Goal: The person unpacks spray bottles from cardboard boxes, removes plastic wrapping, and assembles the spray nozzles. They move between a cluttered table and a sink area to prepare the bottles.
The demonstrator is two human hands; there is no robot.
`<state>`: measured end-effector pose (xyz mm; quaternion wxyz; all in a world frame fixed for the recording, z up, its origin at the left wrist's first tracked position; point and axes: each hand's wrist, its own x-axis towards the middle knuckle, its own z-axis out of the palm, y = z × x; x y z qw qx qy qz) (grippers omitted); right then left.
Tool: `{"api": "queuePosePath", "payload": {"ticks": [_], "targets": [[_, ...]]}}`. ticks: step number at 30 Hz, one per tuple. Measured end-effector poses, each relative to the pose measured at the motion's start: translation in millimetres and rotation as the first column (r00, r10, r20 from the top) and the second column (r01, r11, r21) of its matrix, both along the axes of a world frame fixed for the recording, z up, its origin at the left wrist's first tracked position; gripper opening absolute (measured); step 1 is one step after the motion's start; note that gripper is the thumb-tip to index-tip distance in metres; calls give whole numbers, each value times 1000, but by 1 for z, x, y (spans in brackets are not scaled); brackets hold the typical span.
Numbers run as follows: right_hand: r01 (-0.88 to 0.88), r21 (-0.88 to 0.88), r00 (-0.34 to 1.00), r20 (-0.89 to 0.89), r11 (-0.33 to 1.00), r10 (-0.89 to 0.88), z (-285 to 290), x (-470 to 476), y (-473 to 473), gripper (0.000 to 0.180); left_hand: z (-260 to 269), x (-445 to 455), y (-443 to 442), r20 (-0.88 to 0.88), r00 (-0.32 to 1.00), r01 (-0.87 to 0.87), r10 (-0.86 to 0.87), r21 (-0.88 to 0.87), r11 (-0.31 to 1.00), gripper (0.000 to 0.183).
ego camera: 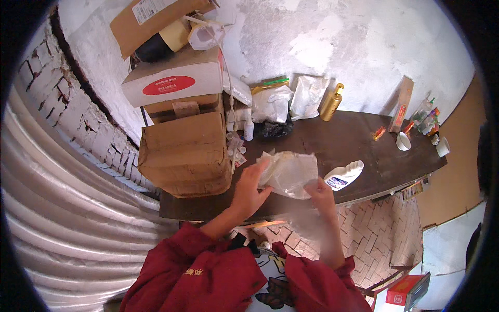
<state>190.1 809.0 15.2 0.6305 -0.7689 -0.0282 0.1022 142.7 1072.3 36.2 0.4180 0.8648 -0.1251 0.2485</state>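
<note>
Between my two hands is a crumpled piece of clear plastic wrap or bag [290,173], above the front part of the dark tabletop. My left hand [249,187] grips its left edge, thumb in front and fingers partly hidden behind the plastic. At its lower right corner, my right hand [321,195] pinches it between thumb and fingers. Just to the right of that hand, a white plastic bottle [345,175] with a purple label lies on its side.
Cardboard boxes [185,154] are stacked on the left. White plastic packages [273,103], a gold bottle [331,103] and a black plastic bag [277,128] line the wall. Small white bowls [403,142] stand at the right of the dark table [351,136]. A pale curtain [74,202] hangs left.
</note>
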Motion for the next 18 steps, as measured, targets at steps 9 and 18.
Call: {"api": "queuePosePath", "payload": {"ticks": [9, 18], "targets": [[81, -253, 961, 275, 964, -9, -116, 81, 14, 44, -132, 87, 9, -266, 960, -95, 82, -37, 995, 80], [425, -349, 736, 671, 835, -95, -60, 87, 66, 37, -57, 11, 0, -324, 896, -171, 304, 379, 909, 78]]}}
